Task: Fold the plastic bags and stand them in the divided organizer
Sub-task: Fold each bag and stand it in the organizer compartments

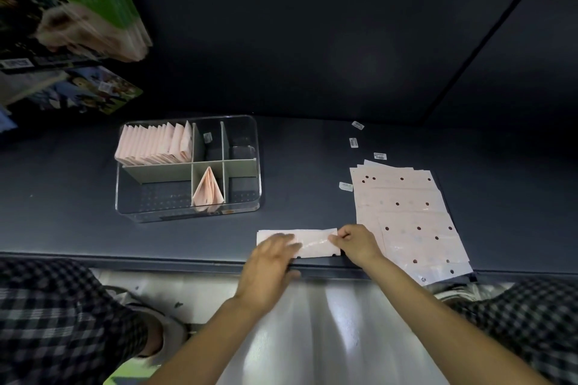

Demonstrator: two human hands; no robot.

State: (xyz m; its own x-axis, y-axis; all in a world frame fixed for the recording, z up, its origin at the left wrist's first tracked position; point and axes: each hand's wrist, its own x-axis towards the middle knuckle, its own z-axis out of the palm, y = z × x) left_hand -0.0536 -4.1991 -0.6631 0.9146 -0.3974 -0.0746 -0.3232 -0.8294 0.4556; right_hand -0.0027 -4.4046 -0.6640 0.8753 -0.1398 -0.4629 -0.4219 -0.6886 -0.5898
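Now the folded bag (312, 242) lies between both hands — left hand (272, 262) flat, right hand (356, 244) pinching.

A dark blue-grey counter (312, 166) ran beneath a dark wall (312, 25). Below its front edge, a pale glossy floor (312, 322) showed streaked light, possibly reflections.

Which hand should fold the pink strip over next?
Probably the right hand. Its fingers already pinch the strip's right end, ready to carry it leftward. The left hand lies flat on the strip, better suited to holding it down.
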